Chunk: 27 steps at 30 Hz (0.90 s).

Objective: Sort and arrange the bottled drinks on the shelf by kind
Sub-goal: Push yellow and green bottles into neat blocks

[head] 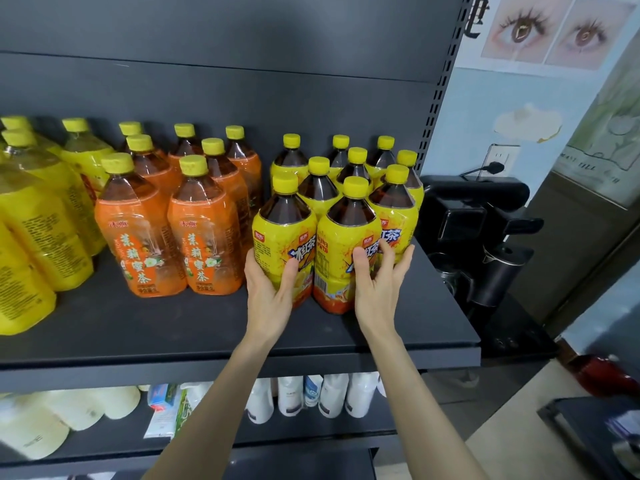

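Several yellow-labelled iced tea bottles stand grouped at the right of the dark shelf (207, 327). My left hand (268, 289) grips the front left iced tea bottle (282, 237) low on its label. My right hand (379, 278) wraps the front right iced tea bottle (341, 244), fingers reaching toward the bottle behind it (394, 202). Several orange-labelled jasmine tea bottles (138, 230) stand in the shelf's middle. Several all-yellow bottles (38, 216) fill the left end.
The shelf's right edge ends at a perforated upright (436, 109). Beyond it stands a black drinks machine (485, 230) with a kettle. The lower shelf holds white bottles (332, 396) and pale rolls (69, 410). A strip of bare shelf runs along the front.
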Each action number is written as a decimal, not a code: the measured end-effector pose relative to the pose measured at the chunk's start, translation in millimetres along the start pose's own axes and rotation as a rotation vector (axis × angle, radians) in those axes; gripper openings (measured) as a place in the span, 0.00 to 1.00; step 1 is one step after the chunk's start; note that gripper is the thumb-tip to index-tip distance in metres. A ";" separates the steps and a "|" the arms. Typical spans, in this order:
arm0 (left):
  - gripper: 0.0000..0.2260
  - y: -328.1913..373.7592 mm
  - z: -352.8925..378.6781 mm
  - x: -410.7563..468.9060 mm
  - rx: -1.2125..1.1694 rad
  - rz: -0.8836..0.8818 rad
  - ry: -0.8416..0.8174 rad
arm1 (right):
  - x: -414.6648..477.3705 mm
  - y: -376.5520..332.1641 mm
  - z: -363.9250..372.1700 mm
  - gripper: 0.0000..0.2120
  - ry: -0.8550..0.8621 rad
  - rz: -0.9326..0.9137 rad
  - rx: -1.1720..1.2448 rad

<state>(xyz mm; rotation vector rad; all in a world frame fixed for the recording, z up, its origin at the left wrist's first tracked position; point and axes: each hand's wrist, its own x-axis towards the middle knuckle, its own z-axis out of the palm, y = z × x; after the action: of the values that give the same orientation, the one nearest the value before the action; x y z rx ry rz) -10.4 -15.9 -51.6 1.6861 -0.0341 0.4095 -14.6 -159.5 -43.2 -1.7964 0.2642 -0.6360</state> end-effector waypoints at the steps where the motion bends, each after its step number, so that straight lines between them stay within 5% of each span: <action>1: 0.37 1.1 -3.3 -1.0 0.000 0.004 -0.026 | -2.1 -1.9 -2.0 0.34 -0.008 0.003 -0.018; 5: 0.35 5.8 -18.6 -4.7 0.084 -0.020 -0.115 | -14.2 -9.3 -14.6 0.29 -0.032 -0.043 -0.084; 14: 0.04 37.4 -79.9 -31.3 0.144 0.107 -0.011 | -60.7 -44.3 -19.3 0.08 -0.031 -0.257 -0.135; 27: 0.05 35.3 -329.8 -38.4 0.142 0.188 0.167 | -185.1 -141.6 161.6 0.05 -0.261 -0.398 0.045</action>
<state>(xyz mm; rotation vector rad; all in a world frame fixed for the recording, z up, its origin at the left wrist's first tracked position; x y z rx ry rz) -136.9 288.1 3.8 1.7892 -0.0409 0.7068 -99.3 106.9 4.3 -1.8793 -0.2896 -0.6670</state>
